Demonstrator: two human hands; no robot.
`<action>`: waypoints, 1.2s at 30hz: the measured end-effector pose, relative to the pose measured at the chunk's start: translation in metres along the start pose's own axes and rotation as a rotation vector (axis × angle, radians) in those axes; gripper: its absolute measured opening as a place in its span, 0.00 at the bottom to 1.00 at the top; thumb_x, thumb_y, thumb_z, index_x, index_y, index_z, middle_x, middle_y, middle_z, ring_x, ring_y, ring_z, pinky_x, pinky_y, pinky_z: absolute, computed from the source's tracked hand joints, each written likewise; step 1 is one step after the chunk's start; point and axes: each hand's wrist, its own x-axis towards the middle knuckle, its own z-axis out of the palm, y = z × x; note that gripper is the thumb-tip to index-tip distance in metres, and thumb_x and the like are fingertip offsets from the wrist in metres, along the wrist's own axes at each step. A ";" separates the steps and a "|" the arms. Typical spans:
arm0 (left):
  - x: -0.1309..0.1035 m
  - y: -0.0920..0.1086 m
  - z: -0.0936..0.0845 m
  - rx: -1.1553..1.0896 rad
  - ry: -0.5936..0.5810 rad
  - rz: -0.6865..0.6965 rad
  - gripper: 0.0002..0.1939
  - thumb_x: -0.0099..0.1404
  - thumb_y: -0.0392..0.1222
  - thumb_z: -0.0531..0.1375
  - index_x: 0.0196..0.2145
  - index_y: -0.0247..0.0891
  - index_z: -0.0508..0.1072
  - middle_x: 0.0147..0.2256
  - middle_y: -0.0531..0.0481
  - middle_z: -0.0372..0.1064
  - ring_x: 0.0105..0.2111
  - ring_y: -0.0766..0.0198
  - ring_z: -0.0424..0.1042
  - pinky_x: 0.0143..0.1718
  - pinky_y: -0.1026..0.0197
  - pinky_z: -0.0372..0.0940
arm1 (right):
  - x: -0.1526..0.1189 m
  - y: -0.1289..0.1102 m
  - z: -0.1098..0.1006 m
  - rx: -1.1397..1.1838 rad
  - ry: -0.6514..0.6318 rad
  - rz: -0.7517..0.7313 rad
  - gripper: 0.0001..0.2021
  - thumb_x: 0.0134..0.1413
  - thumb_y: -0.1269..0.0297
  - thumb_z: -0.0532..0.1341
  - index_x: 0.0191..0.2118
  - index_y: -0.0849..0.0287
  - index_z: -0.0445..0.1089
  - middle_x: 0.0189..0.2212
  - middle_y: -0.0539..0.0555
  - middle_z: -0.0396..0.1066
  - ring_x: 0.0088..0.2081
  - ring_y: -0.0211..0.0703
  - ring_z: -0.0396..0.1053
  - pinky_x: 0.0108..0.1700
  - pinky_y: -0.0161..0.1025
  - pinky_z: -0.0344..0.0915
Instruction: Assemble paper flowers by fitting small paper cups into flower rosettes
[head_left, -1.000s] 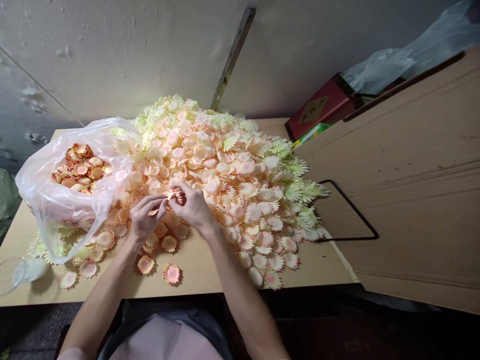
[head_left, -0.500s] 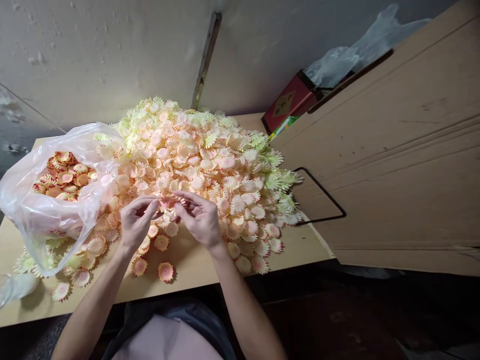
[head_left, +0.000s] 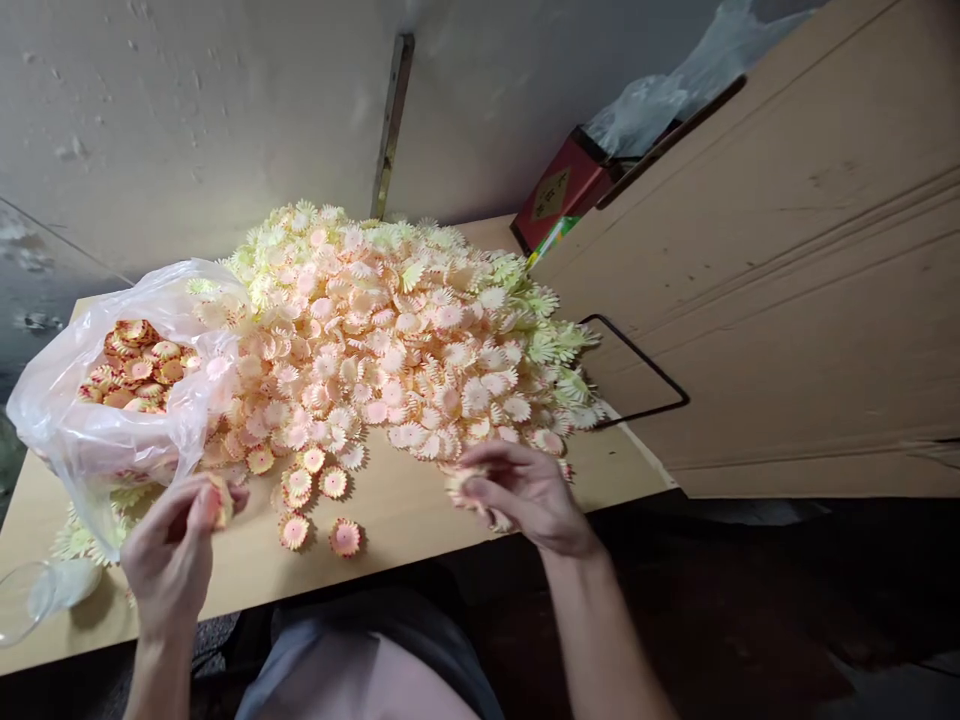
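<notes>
A broad heap of pale pink and cream artificial flower heads (head_left: 390,330) covers the back of the table, greener at its edges. My left hand (head_left: 172,545), at the heap's front left below the plastic bag, is closed on a small flower piece (head_left: 222,502). At the heap's front right, my right hand (head_left: 525,495) pinches a pale flower piece (head_left: 459,488), slightly blurred. Between my hands lie several loose flower heads with red-tipped petals, among them a pink one (head_left: 346,538) near the table's front edge.
An open translucent plastic bag (head_left: 60,400) at the left holds red-edged flower heads (head_left: 135,370). A clear cup (head_left: 30,600) lies at the front left corner. Cardboard (head_left: 765,270) with a black wire loop (head_left: 645,360) stands at right. A red box (head_left: 559,195) sits behind, against the wall.
My hands were together over the heap's front middle. They have moved apart, the left toward the bag and the right to the heap's front right corner. The view has shifted slightly.
</notes>
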 end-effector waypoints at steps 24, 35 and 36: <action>0.109 -0.058 0.082 0.242 -0.118 0.353 0.15 0.61 0.45 0.65 0.45 0.39 0.75 0.40 0.46 0.74 0.31 0.66 0.74 0.37 0.62 0.70 | 0.170 0.053 0.083 0.105 -0.087 -0.083 0.23 0.30 0.57 0.76 0.34 0.60 0.69 0.23 0.49 0.76 0.25 0.37 0.74 0.32 0.33 0.71; 0.092 -0.075 0.087 0.195 -0.039 0.519 0.13 0.61 0.36 0.64 0.44 0.41 0.77 0.36 0.48 0.71 0.36 0.65 0.71 0.38 0.63 0.68 | 0.159 0.053 0.084 0.102 -0.060 -0.083 0.19 0.27 0.62 0.77 0.29 0.60 0.72 0.24 0.48 0.75 0.26 0.36 0.73 0.32 0.32 0.71; 0.091 -0.074 0.087 0.164 -0.052 0.488 0.12 0.61 0.35 0.64 0.44 0.41 0.77 0.36 0.47 0.72 0.36 0.64 0.72 0.38 0.63 0.68 | 0.158 0.053 0.083 0.116 -0.070 -0.074 0.19 0.28 0.63 0.77 0.29 0.60 0.72 0.24 0.48 0.75 0.26 0.35 0.73 0.32 0.32 0.72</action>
